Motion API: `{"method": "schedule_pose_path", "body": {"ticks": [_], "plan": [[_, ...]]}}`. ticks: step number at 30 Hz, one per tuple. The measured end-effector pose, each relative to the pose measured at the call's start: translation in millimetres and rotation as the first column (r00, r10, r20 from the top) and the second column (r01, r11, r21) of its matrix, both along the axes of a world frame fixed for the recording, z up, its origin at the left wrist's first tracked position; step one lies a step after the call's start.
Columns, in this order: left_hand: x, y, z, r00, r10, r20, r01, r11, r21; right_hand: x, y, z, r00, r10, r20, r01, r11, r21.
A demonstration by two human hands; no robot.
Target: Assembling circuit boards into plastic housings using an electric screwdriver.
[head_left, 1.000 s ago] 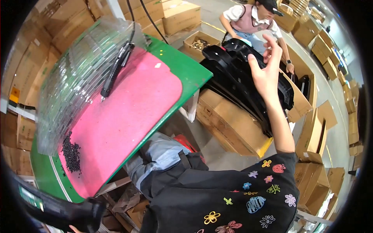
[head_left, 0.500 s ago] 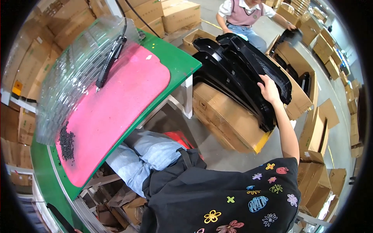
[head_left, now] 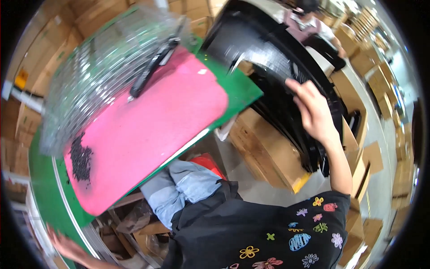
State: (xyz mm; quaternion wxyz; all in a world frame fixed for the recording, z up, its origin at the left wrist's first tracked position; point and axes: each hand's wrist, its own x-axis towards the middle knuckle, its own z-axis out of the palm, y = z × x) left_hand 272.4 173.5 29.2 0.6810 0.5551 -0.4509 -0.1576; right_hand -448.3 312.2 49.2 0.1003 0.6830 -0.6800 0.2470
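1. Right fingers (head_left: 294, 85) are slightly bent and parted, tips at the near edge of a glossy black panel (head_left: 264, 42). Clamped on it or merely touching: cannot tell, motion blur.
2. Change within the last half second: the panel now rises, tilted and larger in view, above the other black parts (head_left: 283, 108). My reading: one piece is coming off the stack.
3. Panel lies beyond and to the left of these fingertips. Its left end overlaps the far right corner of the green bench (head_left: 51, 190) in view; whether it touches, cannot tell. Remaining parts lie below, on a carton (head_left: 255, 154).
4. Left hand (head_left: 66, 246) is at the bench's left end, fingers spread, nothing visible in them; the dark strip beside it half a second ago is out of view.
5. Small dark pieces (head_left: 80, 162) sit heaped on the pink mat (head_left: 156, 134), untouched.
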Motion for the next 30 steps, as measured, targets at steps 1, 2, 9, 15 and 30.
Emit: {"method": "schedule_pose_path", "body": {"ticks": [1, 2, 9, 15, 30], "plan": [[-53.9, 1.2, 18.3, 0.976, -0.083, 0.201, 0.091, 0.995, -0.035, 23.2, -17.2, 8.8, 0.993, 0.092, -0.079, -0.085, 0.992, 0.090], [-81.6, -21.8, 18.6, 0.939, -0.146, 0.312, 0.147, 0.989, 0.021, 45.8, -33.6, 13.2, 0.970, 0.169, -0.173, -0.136, 0.973, 0.187], [-258.2, -139.0, 8.8, -0.025, -0.791, 0.611, 0.719, 0.411, 0.560, 146.5, -115.5, -14.8, 0.542, 0.823, -0.171, -0.669, 0.545, 0.505], [-250.8, -175.6, -20.5, -0.022, -0.846, 0.532, 0.633, 0.400, 0.663, 184.1, -210.4, 3.4, 0.459, 0.887, 0.054, -0.783, 0.375, 0.496], [-214.5, -186.5, -28.7, 0.063, -0.764, 0.643, 0.682, 0.503, 0.531, 255.2, -709.4, 24.4, 0.881, 0.363, -0.302, -0.349, 0.932, 0.102]]}}
